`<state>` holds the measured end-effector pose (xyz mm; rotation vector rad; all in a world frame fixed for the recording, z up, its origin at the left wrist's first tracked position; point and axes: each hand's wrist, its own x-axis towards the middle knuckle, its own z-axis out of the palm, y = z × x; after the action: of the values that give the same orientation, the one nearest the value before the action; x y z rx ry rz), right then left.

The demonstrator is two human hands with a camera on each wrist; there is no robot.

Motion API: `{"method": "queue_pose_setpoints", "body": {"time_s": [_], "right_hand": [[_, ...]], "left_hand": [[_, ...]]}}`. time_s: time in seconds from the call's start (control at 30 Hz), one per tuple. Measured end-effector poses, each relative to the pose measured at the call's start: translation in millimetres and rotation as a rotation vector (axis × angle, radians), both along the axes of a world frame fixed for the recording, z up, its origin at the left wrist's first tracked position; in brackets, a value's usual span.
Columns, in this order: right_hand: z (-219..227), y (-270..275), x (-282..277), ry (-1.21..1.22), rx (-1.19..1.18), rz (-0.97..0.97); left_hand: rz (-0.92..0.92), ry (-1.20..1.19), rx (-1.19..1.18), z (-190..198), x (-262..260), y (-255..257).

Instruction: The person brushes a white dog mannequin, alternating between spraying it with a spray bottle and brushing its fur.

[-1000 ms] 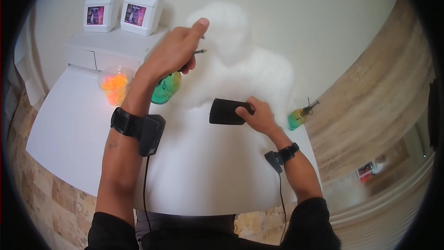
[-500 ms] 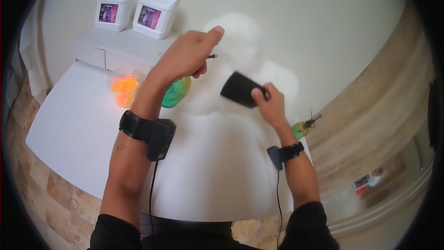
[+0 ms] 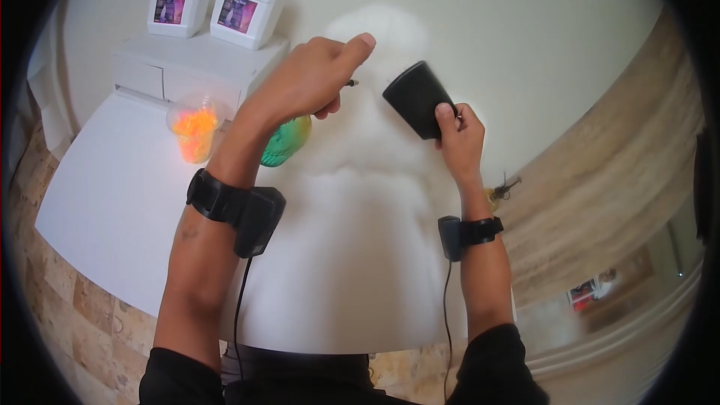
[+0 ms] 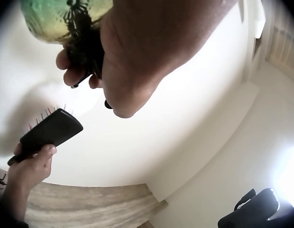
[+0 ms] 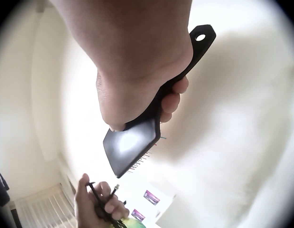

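Note:
My left hand (image 3: 311,79) grips the black trigger sprayer of a green-and-yellow glass spray bottle (image 3: 286,142), its thumb stretched out. The bottle hangs below that hand, its upper part hidden by the fingers in the head view. In my right hand (image 3: 461,142) is a black paddle hairbrush (image 3: 420,99), thumb over its smooth back. The brush's pins (image 4: 45,114) face away from me, as the left wrist view shows. Behind and below both hands lies a large, white, fluffy mass (image 3: 367,142) with a rounded top, its outline soft.
On the left stands a clear cup (image 3: 196,133) with bright orange contents. Two white jugs (image 3: 251,7) stand on a white drawer unit (image 3: 139,79) behind it. Another small spray bottle (image 3: 495,196) shows partly behind my right forearm, at the right edge of the white table (image 3: 97,202).
My right hand has raised the hairbrush away from my body and to the right, tilting it from level to slanted. The left hand keeps its grip, with little movement.

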<state>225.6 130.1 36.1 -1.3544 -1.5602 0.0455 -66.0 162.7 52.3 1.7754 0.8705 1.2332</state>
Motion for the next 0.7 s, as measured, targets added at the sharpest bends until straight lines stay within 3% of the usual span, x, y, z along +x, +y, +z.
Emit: {"method": "queue_pose_setpoints", "body": {"time_s": [0.13, 0.2, 0.37, 0.47, 0.6, 0.7], "right_hand": [[-13.9, 2.1, 7.2, 0.09, 0.018, -0.024], [-29.0, -1.5, 18.1, -0.316, 0.028, -0.104], [-41.0, -36.0, 9.3, -0.563, -0.401, -0.035], [-37.2, -38.8, 7.6, -0.582, -0.356, -0.037], [-26.5, -10.5, 19.6, -0.215, -0.067, -0.002], [-5.9, -4.7, -4.0, 0.04, -0.03, 0.038]], "left_hand": [[0.059, 0.037, 0.008, 0.7, -1.1, -3.1], [0.039, -0.018, 0.024, -1.2, 0.9, -1.2], [0.011, 0.004, 0.02, -1.7, 0.0, 2.6], [0.015, -0.01, 0.008, -5.3, 0.2, -0.2], [0.02, 0.0, 0.004, 1.6, -3.6, -6.3], [0.018, -0.002, 0.004, -1.9, -4.4, -2.7]]}}
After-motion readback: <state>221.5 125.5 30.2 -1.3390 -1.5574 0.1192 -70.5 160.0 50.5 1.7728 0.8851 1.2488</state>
